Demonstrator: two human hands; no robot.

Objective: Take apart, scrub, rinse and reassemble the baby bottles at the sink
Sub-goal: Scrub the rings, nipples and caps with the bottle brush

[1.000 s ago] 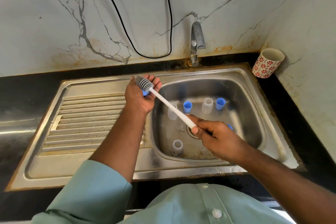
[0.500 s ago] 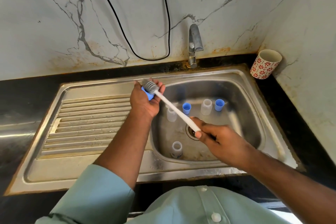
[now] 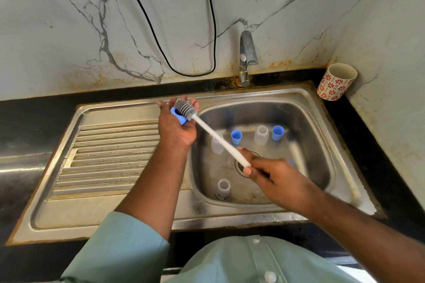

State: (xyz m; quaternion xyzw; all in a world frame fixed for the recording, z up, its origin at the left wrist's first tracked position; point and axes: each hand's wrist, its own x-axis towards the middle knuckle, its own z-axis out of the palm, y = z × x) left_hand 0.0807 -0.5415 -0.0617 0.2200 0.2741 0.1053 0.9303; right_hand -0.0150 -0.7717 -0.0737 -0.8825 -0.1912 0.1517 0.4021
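My left hand (image 3: pixel 176 127) holds a blue bottle ring (image 3: pixel 178 116) above the sink's left rim. My right hand (image 3: pixel 273 178) grips the white handle of a bottle brush (image 3: pixel 218 139); its grey bristle head lies against the blue ring. In the steel sink basin (image 3: pixel 305 122) stand three clear bottle bodies (image 3: pixel 261 135), (image 3: pixel 217 145), (image 3: pixel 223 188) and two blue caps (image 3: pixel 236 136), (image 3: pixel 278 133). Another blue piece (image 3: pixel 291 162) peeks out behind my right hand, mostly hidden.
A ribbed steel draining board (image 3: pixel 110 156) lies left of the basin. The tap (image 3: pixel 246 57) stands at the back, with a black cable (image 3: pixel 211 30) hanging on the marble wall. A red-flowered cup (image 3: pixel 334 82) sits on the black counter at the back right corner.
The brush head has shifted slightly across the blue ring in my left hand, and my right hand has moved a little with the handle. The parts in the basin have stayed put.
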